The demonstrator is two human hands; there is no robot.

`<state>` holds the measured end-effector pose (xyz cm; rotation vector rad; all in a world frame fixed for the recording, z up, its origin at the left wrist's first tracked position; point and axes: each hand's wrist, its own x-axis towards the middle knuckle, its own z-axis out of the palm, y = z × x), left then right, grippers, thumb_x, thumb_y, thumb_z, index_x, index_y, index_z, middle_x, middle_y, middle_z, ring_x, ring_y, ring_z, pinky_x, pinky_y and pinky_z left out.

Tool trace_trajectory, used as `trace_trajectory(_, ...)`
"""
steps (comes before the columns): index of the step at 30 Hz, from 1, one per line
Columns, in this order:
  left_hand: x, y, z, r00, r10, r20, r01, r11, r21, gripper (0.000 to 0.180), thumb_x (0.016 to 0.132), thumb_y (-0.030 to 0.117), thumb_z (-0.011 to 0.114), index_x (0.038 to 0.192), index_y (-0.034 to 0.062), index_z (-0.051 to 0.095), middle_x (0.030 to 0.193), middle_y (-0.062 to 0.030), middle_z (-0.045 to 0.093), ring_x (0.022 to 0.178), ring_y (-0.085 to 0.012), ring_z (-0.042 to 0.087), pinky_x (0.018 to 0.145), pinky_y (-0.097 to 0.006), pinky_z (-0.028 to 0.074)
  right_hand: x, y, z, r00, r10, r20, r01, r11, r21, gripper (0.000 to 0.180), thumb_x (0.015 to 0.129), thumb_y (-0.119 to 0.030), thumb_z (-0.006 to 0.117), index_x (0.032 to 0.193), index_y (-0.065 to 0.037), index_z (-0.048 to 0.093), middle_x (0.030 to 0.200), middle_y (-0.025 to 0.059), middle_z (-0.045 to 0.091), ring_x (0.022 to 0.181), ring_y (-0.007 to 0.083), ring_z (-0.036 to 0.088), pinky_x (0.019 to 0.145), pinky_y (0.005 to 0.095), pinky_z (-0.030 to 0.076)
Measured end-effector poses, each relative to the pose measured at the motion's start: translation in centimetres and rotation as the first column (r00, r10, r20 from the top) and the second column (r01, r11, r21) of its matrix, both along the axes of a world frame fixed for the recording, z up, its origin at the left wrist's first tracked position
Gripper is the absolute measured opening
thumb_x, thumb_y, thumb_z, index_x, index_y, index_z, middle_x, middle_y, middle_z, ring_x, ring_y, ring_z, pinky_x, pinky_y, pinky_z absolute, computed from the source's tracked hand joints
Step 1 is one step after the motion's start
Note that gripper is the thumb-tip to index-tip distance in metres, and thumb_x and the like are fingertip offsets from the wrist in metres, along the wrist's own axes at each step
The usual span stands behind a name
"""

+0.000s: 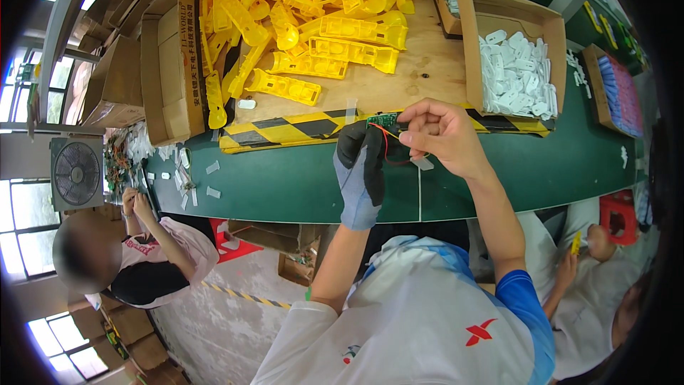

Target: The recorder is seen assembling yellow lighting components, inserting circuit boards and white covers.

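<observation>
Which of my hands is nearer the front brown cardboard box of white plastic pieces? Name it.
Right. The bare right hand is in front and left of the box; the grey-black gloved left hand, farther left.

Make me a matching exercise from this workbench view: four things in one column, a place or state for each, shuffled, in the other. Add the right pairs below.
Things:
1. Circuit board
2. Right hand
3. Yellow parts
4. Fan

Places and states:
A. Bare
B. Far left, near a window
C. In the gloved left hand
D. Heaped on a wooden surface

Pairs: 1-C, 2-A, 3-D, 4-B
</observation>
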<state>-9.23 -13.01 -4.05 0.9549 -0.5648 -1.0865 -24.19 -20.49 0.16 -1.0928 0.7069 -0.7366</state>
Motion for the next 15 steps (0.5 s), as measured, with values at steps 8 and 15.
trace_trajectory(8,-0.6,0.1,-1.1,0.999,0.053,-0.005,-0.053,0.995,-0.081,0.009,0.095,0.007,0.057,0.103,0.0042,0.056,0.101,-0.0078,0.063,0.091,-0.0169,0.063,0.080,-0.031,0.052,0.6,3.3,1.3,0.959,-0.128,-0.252,0.073,0.974,-0.215,0.028,0.082,-0.007,0.077,0.104,-0.001,0.061,0.079,0.0045,0.068,0.067,0.0073,0.063,0.064,0.0222,0.052)
trace_trajectory(15,-0.4,0.4,1.2,0.902,-0.306,-0.304,0.272,0.951,-0.148,0.009,0.097,0.012,0.058,0.102,0.0049,0.056,0.099,-0.0136,0.069,0.090,-0.0220,0.068,0.082,-0.035,0.054,-0.5,1.2,0.6,0.980,-0.197,0.025,0.192,0.905,-0.379,0.016,0.086,-0.007,0.072,0.099,0.002,0.072,0.093,0.0086,0.072,0.083,0.0110,0.067,0.078,0.0233,0.052)
